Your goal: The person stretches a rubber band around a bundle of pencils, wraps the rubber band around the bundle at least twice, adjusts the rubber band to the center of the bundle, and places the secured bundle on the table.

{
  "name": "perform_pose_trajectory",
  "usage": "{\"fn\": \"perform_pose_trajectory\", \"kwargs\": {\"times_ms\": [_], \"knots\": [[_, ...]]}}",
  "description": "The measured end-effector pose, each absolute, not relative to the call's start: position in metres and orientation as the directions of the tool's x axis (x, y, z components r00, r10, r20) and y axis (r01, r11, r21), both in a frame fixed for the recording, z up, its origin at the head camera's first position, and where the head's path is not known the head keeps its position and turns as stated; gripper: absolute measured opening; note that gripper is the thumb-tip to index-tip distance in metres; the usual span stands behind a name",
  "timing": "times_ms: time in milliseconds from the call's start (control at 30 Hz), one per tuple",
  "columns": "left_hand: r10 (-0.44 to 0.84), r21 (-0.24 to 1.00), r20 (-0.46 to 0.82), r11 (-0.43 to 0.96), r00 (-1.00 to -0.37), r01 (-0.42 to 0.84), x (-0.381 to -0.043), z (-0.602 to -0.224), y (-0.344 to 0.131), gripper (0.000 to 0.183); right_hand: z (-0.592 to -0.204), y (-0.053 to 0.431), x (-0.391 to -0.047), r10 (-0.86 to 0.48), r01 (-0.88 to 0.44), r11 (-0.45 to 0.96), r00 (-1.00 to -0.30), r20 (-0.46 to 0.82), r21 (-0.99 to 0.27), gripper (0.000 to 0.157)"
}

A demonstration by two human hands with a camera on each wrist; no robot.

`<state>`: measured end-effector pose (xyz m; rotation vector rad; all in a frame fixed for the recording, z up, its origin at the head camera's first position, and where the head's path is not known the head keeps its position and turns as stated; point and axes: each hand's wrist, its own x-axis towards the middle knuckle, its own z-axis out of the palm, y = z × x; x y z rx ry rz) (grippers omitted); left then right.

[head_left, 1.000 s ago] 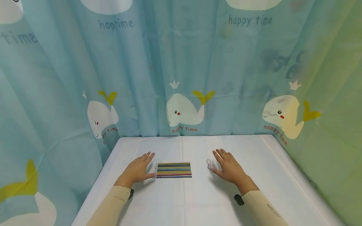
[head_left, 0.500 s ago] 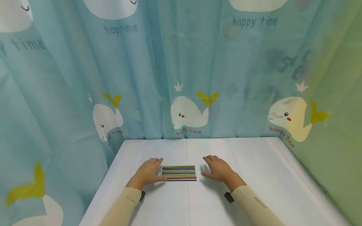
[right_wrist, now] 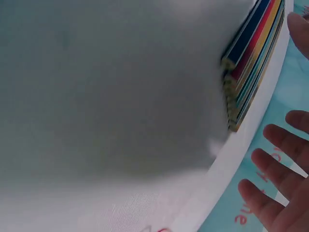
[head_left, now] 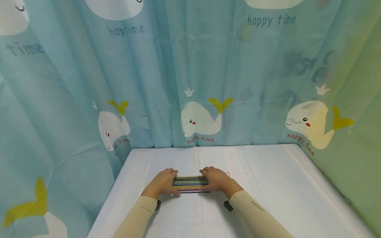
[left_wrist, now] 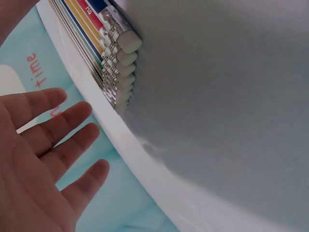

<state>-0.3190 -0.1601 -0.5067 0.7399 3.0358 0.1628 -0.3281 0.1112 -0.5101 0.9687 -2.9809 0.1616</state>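
- curtain [head_left: 190,66]: pale blue w/ white whales and "happy time" print, hangs round the far and side edges of the table; only backdrop, nothing touches it.
- table [head_left: 268,185]: covered in a white cloth, flat and smooth-looking; i'd judge pencils roll or slide on it easily if nudged sideways.
- left hand [head_left: 162,182]: sits at the left end of the pencils, palm down, fingers bent over the eraser ends in the head view. wrist cam shows its fingers [left_wrist: 63,140] spread and fairly straight w/ nothing between them, so it looks like pressing at the end rather than pinching.
- right hand [head_left: 216,180]: mirrors it at the right end, fingers bent down over the pencil ends; wrist cam shows fingers [right_wrist: 275,164] apart and holding nothing.
- colored pencils [head_left: 190,184]: a flat row laid side by side, near-center of table, running left to right betw the two hands; eraser caps w/ metal ferrules at the left end [left_wrist: 123,53], plain cut ends at the right [right_wrist: 236,96].
- handling, as a guess: light, stiff, round-ish wood, loose from each other, so the row scatters unless squeezed from both ends and sides together; best hold is around the gathered middle or both ends at once.
- rubber band [head_left: 227,173]: thin reddish loop just far-right of the right hand, mostly hidden; soft, stretchy, easy to lose.
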Motion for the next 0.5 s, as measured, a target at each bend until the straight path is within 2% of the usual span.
{"fn": "perform_pose_trajectory", "kwargs": {"times_ms": [233,367,500], "knots": [[0.466,0.107,-0.028,0.881,-0.884,0.461,-0.324,-0.508,-0.155,0.097,-0.516,0.091,-0.332,-0.624,-0.609,0.769,-0.781,-0.024,-0.195,0.081],[0.501,0.121,-0.041,0.861,-0.864,0.493,-0.323,-0.508,-0.149,0.095,-0.520,0.086,-0.333,-0.604,-0.583,0.788,-0.794,-0.068,-0.197,0.080],[0.491,0.101,-0.038,0.869,-0.871,0.485,-0.324,-0.509,-0.148,0.093,-0.521,0.082,-0.337,-0.612,-0.594,0.785,-0.787,-0.074,-0.175,0.078]]}}
